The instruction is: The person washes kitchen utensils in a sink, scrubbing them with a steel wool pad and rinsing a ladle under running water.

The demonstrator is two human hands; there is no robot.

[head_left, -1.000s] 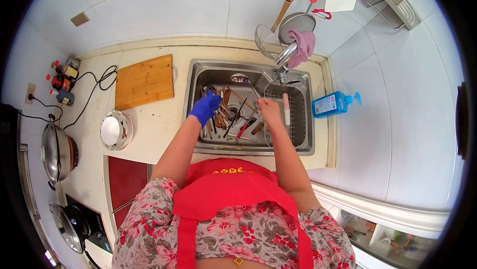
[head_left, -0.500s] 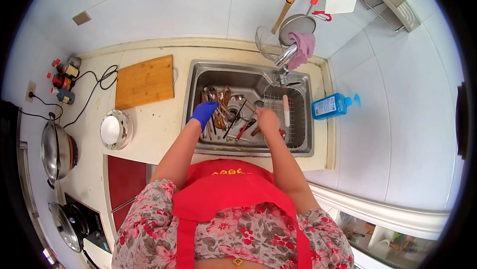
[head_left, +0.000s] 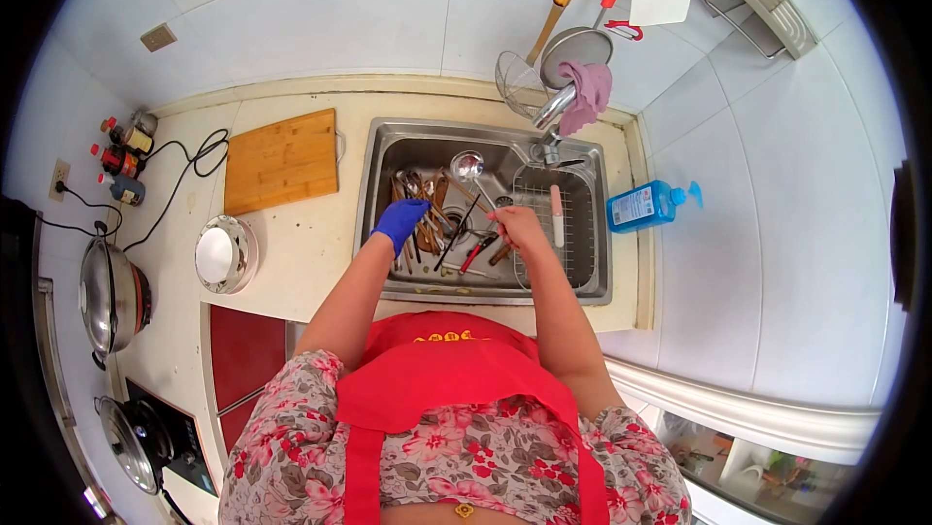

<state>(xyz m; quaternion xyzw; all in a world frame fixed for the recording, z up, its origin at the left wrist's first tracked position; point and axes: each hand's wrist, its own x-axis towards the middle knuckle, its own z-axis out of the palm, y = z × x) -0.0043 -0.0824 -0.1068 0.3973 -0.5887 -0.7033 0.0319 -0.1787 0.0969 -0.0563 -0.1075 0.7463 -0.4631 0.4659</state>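
My right hand (head_left: 519,228), bare, is closed round the handle of a metal ladle (head_left: 467,166), whose bowl points away from me over the sink (head_left: 485,129). In a blue glove, my left hand (head_left: 400,222) is over the left part of the basin beside a pile of utensils (head_left: 430,219); its fingers are bunched, and whether they hold anything is too small to tell. A red-handled tool (head_left: 477,252) lies among the utensils. The wire basket (head_left: 578,244) at the sink's right side bears a knife with a pale handle (head_left: 557,214).
Left of the sink are a wooden cutting board (head_left: 282,161), stacked bowls (head_left: 221,254) and a black cord (head_left: 175,173). A faucet (head_left: 553,113) with a pink cloth (head_left: 585,98) rises behind the basin. A blue soap bottle (head_left: 642,207) stands right of it.
Compared with half a second ago, the ladle's bowl has turned to face up and my right hand has shifted slightly. My left hand has drawn back a little from the utensils since the earliest frame.
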